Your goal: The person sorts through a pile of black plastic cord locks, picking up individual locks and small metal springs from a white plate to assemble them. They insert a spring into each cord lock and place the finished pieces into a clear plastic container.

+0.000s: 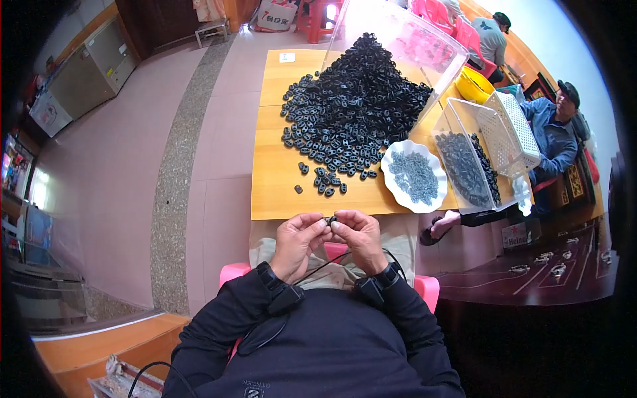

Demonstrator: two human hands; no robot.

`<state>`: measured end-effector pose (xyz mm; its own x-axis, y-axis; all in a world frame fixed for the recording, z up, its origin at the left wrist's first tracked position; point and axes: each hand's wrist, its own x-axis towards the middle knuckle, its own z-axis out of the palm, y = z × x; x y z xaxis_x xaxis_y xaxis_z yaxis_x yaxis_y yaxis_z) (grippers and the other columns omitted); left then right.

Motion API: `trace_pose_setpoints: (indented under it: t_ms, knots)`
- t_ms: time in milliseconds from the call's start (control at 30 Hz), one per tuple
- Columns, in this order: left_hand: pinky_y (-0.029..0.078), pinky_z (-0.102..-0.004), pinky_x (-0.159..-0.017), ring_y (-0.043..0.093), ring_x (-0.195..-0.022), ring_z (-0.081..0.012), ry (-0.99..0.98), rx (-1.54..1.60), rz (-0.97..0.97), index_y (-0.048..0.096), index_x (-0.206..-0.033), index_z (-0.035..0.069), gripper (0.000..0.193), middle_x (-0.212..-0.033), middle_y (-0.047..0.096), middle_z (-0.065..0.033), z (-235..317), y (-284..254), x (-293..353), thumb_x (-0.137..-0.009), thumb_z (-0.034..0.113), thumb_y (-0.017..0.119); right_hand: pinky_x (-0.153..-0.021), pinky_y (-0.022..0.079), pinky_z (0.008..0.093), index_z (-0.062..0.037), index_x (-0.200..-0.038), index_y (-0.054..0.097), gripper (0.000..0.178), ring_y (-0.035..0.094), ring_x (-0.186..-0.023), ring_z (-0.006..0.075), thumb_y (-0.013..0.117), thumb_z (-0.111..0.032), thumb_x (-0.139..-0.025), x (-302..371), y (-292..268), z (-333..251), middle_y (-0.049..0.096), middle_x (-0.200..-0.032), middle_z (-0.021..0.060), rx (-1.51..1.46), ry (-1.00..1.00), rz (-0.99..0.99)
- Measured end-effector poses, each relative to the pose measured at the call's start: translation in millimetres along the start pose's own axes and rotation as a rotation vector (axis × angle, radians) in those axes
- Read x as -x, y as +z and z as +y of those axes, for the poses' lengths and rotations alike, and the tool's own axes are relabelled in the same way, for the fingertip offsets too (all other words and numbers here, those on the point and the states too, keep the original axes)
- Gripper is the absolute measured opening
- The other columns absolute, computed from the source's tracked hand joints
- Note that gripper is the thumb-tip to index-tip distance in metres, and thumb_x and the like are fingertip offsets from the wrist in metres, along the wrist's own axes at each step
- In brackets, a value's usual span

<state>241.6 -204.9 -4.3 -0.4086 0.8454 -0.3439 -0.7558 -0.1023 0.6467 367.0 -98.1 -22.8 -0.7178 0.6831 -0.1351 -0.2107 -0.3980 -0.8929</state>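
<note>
I have the fingers of both the left hand (pixel 296 240) and the right hand (pixel 360 236) grasping one small black piece (pixel 331 220) between thumbs and forefingers, most of it hidden from me. It is held just off the desk's (pixel 269 179) six o'clock edge, above the lap (pixel 399 244). From there I see a heap of black two-holed plastic pieces (pixel 365 99) toward twelve o'clock, a scalloped white dish (pixel 393 194) of small grey pieces (pixel 415 174) at two, and a clear bin (pixel 458 116) beyond the dish.
</note>
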Motion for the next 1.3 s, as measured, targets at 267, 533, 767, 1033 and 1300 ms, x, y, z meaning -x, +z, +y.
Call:
trace_pose_setpoints:
  t_ms: [267,533,767,1033,1300]
  knots:
    - [0.058,-0.0266,-0.075,0.067,-0.081,-0.018,-0.007,0.006,0.006,0.059,-0.103,-0.003,0.014,-0.094,0.065,-0.0122,2.8,3.1,1.8,-0.089,0.0,0.06,-0.075,0.057,0.0282,0.0034,-0.112,0.062,0.024,0.067,-0.083,0.0164,0.06,0.002,-0.088,1.8,3.0,-2.8,0.068,-0.098,0.0132,0.009,-0.007,0.015]
    - [0.058,-0.0274,-0.076,0.067,-0.082,-0.0181,-0.005,0.001,0.006,0.059,-0.103,-0.003,0.015,-0.094,0.065,-0.0126,1.2,0.0,0.7,-0.089,0.001,0.061,-0.076,0.057,0.0294,0.0034,-0.115,0.061,0.025,0.067,-0.085,0.0174,0.059,-0.001,-0.091,1.0,4.0,-0.5,0.068,-0.099,0.014,0.005,-0.026,0.011]
    - [0.057,-0.0262,-0.075,0.066,-0.081,-0.0164,-0.005,-0.023,0.019,0.06,-0.104,-0.003,0.015,-0.093,0.066,-0.0113,1.0,0.4,1.0,-0.089,0.001,0.061,-0.076,0.057,0.0295,0.0038,-0.107,0.062,0.018,0.067,-0.084,0.017,0.059,-0.001,-0.091,1.1,2.6,-2.0,0.068,-0.097,0.0125,0.023,-0.049,0.017]
    - [0.057,-0.0254,-0.075,0.066,-0.08,-0.0148,-0.003,-0.036,0.019,0.06,-0.103,-0.003,0.015,-0.091,0.066,-0.01,1.1,0.3,1.8,-0.089,0.0,0.061,-0.075,0.057,0.0285,0.0039,-0.108,0.062,0.018,0.068,-0.084,0.0173,0.059,-0.002,-0.091,2.1,4.3,-5.3,0.069,-0.096,0.0124,0.025,-0.041,0.046]
    - [0.057,-0.0253,-0.074,0.066,-0.079,-0.0146,-0.017,-0.046,0.024,0.06,-0.102,-0.004,0.014,-0.091,0.065,-0.0098,1.0,2.1,1.8,-0.088,0.0,0.061,-0.073,0.057,0.0276,0.0039,-0.105,0.065,0.017,0.068,-0.08,0.0159,0.061,-0.002,-0.09,2.2,3.7,-5.0,0.069,-0.094,0.0119,0.057,-0.035,0.039]
